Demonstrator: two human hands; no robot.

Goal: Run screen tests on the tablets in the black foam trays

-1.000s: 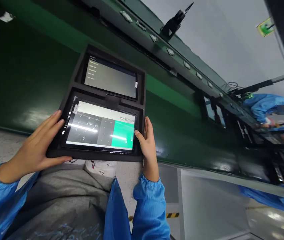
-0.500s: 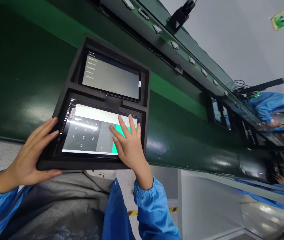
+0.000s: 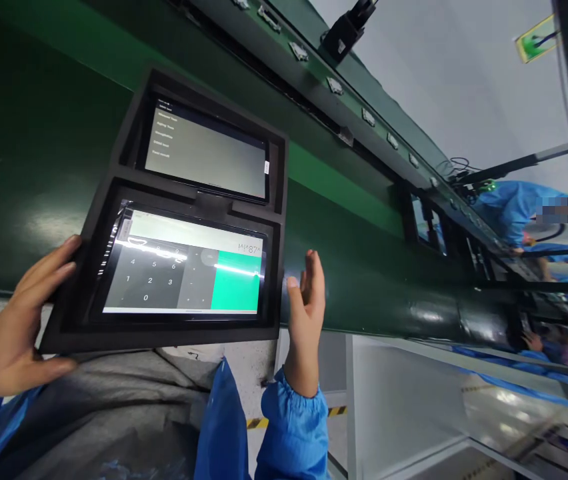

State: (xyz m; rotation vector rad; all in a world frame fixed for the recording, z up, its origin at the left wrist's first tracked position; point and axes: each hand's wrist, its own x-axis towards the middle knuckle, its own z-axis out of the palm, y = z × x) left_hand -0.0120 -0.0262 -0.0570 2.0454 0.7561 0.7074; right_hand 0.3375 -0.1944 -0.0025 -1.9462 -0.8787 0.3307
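Note:
A black tray (image 3: 164, 339) with two compartments lies tilted on the green surface and juts over its front edge. In its near compartment sits a tablet (image 3: 149, 280) with a calculator screen: grey number keys, a green block and a short line of characters at the top right. A second tablet (image 3: 204, 157) in the far compartment shows a text menu on grey. My left hand (image 3: 24, 320) grips the tray's near left corner, fingers along its side and thumb at the front. Just off the tray's right side, my right hand (image 3: 307, 310) is raised and empty, thumb apart from the fingers.
The green conveyor belt (image 3: 344, 253) runs off to the right. Along its back rail (image 3: 314, 87) sit several small metal fittings and a black device (image 3: 347, 33). Another tray (image 3: 427, 220) with a device stands farther down, near co-workers in blue sleeves (image 3: 501, 207).
My right hand has left the calculator screen and moved right, beyond the tray's edge. The tray and my left hand appear slightly farther left in view.

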